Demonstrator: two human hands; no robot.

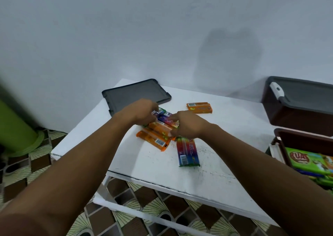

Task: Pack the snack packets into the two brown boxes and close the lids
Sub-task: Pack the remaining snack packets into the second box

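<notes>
Worn on the head, looking forward and down over both forearms onto a white table set against a wall. Wide-angled and close, taking in tiled floor below. Single view only.

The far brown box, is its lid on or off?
On. A grey lid covers the far brown box, white latch at its near corner. Whether it is latched, cannot tell.

Looks like a room in a home. Patterned brown-and-green floor tiles, bare pale wall, small scuffed white table. Lidded plastic storage boxes along 1 side.
</notes>
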